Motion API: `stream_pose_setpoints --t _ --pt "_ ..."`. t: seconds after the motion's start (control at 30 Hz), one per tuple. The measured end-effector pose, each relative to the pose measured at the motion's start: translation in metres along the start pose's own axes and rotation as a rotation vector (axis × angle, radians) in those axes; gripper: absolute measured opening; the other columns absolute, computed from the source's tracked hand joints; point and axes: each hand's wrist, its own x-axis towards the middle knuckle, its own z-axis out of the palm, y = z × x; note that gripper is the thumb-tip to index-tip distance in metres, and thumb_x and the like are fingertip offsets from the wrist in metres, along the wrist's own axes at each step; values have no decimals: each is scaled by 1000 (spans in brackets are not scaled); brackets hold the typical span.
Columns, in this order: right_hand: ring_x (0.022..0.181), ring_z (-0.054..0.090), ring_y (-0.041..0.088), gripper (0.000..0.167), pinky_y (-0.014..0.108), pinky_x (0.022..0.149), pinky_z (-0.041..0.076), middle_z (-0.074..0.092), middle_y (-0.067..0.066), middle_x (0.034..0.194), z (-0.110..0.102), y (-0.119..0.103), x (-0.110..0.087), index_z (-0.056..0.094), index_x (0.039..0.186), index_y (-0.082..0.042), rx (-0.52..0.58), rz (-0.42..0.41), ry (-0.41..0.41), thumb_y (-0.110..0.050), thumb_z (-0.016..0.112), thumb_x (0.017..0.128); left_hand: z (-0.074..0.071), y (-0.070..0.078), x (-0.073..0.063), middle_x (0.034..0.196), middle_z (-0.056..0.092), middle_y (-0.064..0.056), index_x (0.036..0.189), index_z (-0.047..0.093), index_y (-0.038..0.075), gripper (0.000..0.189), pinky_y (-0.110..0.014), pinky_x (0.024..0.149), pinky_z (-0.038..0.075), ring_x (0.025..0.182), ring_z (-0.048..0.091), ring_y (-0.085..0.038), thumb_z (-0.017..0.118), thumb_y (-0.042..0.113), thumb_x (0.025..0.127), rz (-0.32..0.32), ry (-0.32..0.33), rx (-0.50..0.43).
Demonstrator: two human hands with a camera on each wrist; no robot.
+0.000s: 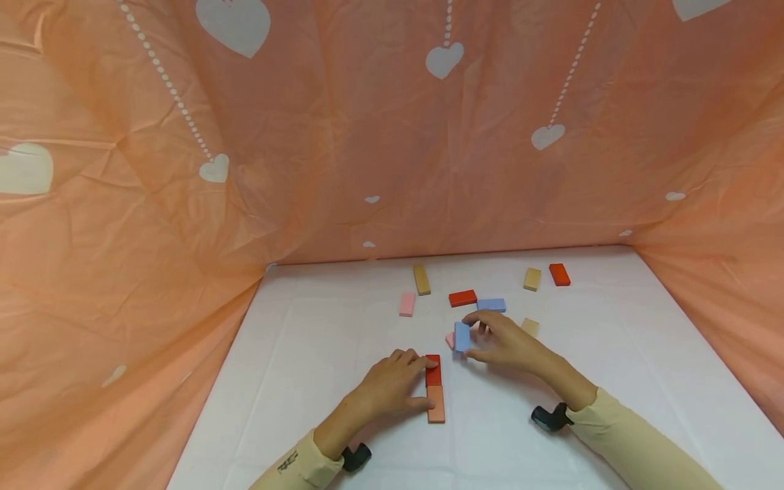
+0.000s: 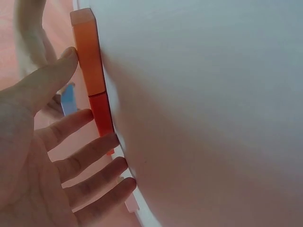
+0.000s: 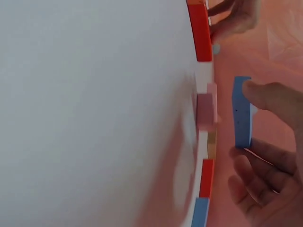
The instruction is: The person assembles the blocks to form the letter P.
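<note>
My right hand point(image 1: 511, 341) pinches a blue block point(image 1: 462, 337) between thumb and fingers. In the right wrist view the blue block point(image 3: 242, 116) is held up off the white surface. A pink block point(image 1: 450, 340) lies partly hidden behind it in the head view. My left hand point(image 1: 390, 386) rests beside a red block point(image 1: 433, 378) and an orange block point(image 1: 435, 406), which lie end to end in a row. Its thumb is right at the orange block point(image 2: 89, 56), and its spread fingers reach along the red block point(image 2: 101, 113).
Farther back on the white table point(image 1: 318, 327) lie a second pink block point(image 1: 407, 304), a yellow block point(image 1: 421, 280), a red block point(image 1: 462, 298) and another blue block point(image 1: 492, 305). To the right are tan blocks point(image 1: 532, 279) and a red one point(image 1: 559, 274). An orange curtain point(image 1: 367, 136) hangs behind.
</note>
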Motion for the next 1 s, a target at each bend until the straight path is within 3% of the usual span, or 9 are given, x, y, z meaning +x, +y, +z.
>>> stream_pose_setpoints --t 0.3,0.6,1.0 --pt "117 62 31 55 55 105 54 69 10 131 16 -3 20 66 133 -6 -15 -2 -11 -26 90 88 1 0 0 130 65 -1 151 59 23 70 -38 99 56 122 61 -21 79 58 93 14 15 23" --pt "125 58 31 58 55 110 52 68 8 134 26 -11 34 66 136 -9 -33 82 -64 -35 89 89 1 -1 -1 131 65 0 147 62 26 65 -39 98 56 122 61 -21 80 55 93 17 22 22" --pt "126 61 31 57 58 114 46 71 7 131 34 -12 45 69 134 -8 -78 49 -101 -34 89 88 4 -4 -1 129 63 0 146 63 26 63 -37 95 56 120 60 -21 79 56 93 38 40 28"
